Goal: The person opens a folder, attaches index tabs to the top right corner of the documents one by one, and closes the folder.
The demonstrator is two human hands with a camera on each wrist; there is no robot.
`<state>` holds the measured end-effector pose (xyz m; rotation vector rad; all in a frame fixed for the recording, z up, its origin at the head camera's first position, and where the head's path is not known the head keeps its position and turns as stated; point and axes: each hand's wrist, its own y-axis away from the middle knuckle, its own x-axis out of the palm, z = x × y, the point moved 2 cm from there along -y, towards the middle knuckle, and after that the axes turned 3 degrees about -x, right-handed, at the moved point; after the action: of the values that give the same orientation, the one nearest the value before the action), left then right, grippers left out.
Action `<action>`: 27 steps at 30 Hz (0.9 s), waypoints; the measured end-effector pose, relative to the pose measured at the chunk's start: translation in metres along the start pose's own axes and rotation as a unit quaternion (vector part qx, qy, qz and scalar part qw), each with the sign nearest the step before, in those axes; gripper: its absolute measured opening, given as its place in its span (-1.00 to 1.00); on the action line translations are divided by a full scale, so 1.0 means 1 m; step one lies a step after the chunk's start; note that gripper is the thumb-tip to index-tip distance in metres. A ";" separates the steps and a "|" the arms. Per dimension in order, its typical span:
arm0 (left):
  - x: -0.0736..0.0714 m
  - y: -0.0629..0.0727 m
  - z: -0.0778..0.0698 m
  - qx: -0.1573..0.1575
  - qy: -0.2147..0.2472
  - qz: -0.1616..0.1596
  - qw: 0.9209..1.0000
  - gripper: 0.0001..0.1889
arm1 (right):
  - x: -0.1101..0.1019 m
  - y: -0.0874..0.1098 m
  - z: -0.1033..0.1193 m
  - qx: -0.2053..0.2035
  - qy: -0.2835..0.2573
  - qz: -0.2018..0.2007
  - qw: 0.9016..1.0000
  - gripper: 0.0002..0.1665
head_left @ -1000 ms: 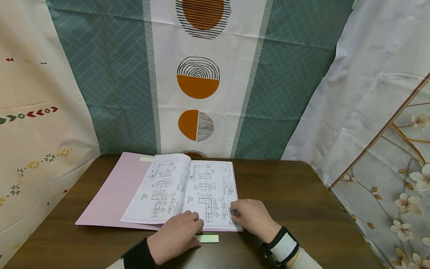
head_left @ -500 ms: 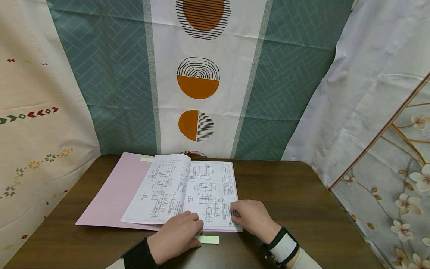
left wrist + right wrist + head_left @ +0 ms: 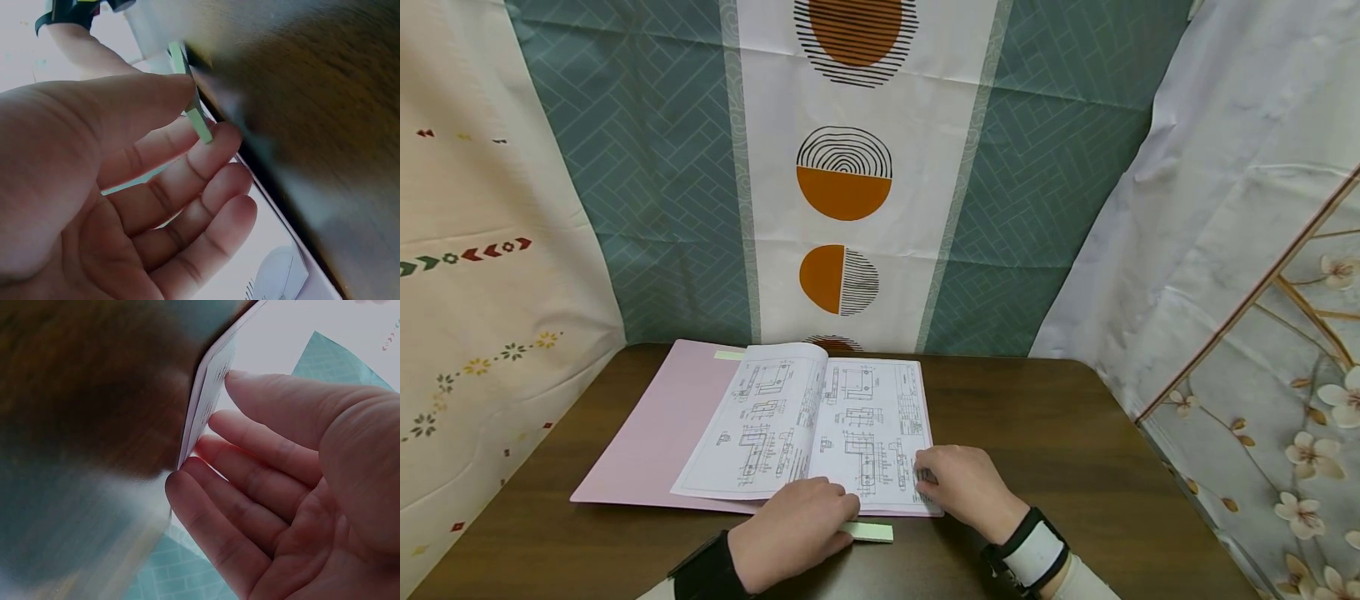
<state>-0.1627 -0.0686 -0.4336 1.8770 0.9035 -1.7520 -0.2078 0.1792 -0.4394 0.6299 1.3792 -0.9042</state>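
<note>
My left hand [image 3: 796, 527] pinches a narrow light-green sticky-note strip [image 3: 874, 532] between thumb and fingers, just in front of the open booklet's lower edge. In the left wrist view the strip [image 3: 180, 59] is tilted and shows a thin edge, while the other fingers curve loosely over the page. The booklet [image 3: 868, 417] lies open with technical drawings on both pages, inside a pink folder [image 3: 640, 442]. At its lower right edge my right hand [image 3: 966, 485] rests with relaxed fingers touching the page; in the right wrist view the fingertips [image 3: 181, 484] line the page edge.
Another pale-green strip [image 3: 728, 355] is on the folder cover's upper part. Brown tabletop [image 3: 1045, 433] extends to the right of the booklet. Patterned curtains [image 3: 677, 183] hang behind the table and at both sides.
My left hand has shifted slightly right and the green strip with it, its near face now tipped up from lying flat. My right hand and the booklet have stayed put.
</note>
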 end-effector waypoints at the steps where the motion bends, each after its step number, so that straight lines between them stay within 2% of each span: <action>1: 0.000 0.000 0.000 0.005 -0.004 -0.003 1.000 -0.82 | 0.000 0.000 0.000 0.000 0.000 -0.001 1.000 -0.86; 7: -0.002 0.002 -0.005 0.039 -0.033 -0.053 0.997 -0.82 | -0.001 0.001 0.001 -0.005 -0.002 -0.009 1.000 -0.86; 9: -0.001 0.002 -0.006 0.042 -0.036 -0.059 0.997 -0.82 | -0.001 0.001 0.001 -0.005 -0.004 -0.010 1.000 -0.85; 14: 0.001 0.000 -0.005 0.022 -0.021 -0.029 0.999 -0.82 | -0.001 0.002 0.001 -0.007 -0.006 -0.012 1.000 -0.85; 16: 0.001 -0.001 -0.005 0.010 -0.014 -0.027 0.999 -0.83 | -0.001 0.002 0.001 -0.007 -0.007 -0.012 1.000 -0.85; 27: -0.008 -0.004 -0.001 -0.023 -0.002 -0.103 0.994 -0.84 | -0.002 0.001 0.000 -0.007 -0.022 -0.002 1.000 -0.85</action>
<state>-0.1646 -0.0667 -0.4248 1.8055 1.1624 -1.8342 -0.2071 0.1802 -0.4378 0.5948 1.3465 -0.9058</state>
